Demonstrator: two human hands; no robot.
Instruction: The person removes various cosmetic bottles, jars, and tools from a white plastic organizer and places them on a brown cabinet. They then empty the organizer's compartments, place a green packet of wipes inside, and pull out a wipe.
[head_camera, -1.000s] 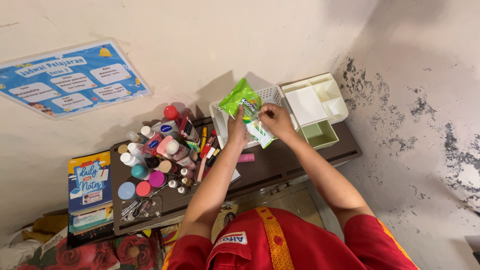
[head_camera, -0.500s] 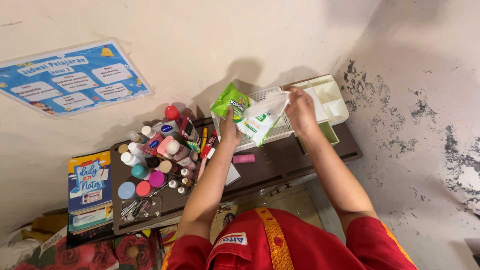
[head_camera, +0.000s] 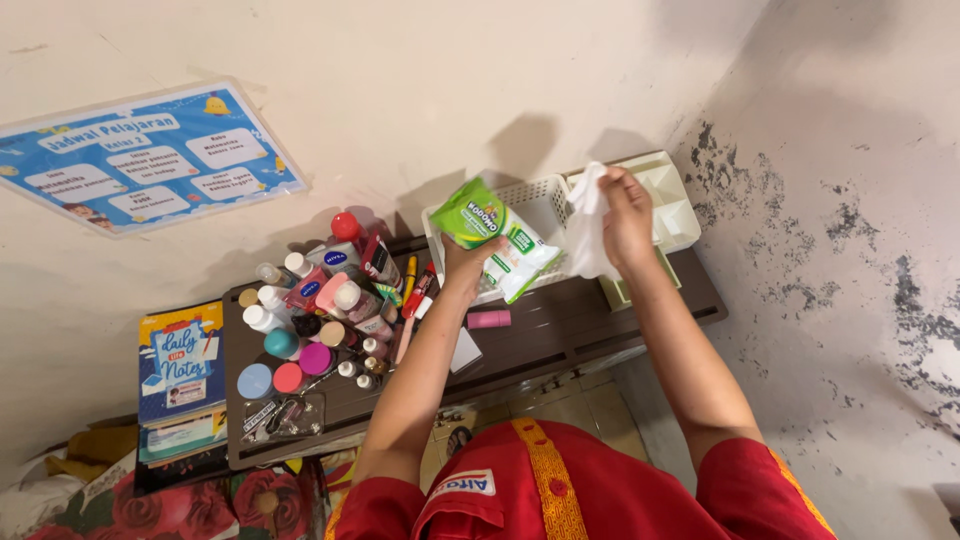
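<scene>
**Two hands up, one wipe out of the pack**

Two things in hand above the dark table (head_camera: 600, 320): my left hand (head_camera: 470, 262) grips a green and white wet-wipe pack (head_camera: 492, 235), my right hand (head_camera: 626, 215) pinches a white wipe (head_camera: 588, 228) clear of it. The wipe hangs just beside the pack, in front of the white slotted basket (head_camera: 540, 205) and the cream divided organizer (head_camera: 672, 200).

I'd call this the pull-out step, with the sheet looking fully free. By my reading, the next move calls for a steady grip on the pack while the right hand shakes the sheet open.

The pack's long axis runs on a slant, green end up toward the wall, white end down toward the wipe. The wipe droops lengthwise from my fingers, bunched at the top, loose end pointing down at the table.

Off to my left, bottles and jars (head_camera: 320, 300) crowd the tabletop, and a pink tube (head_camera: 489, 319) lies beneath the pack.
</scene>
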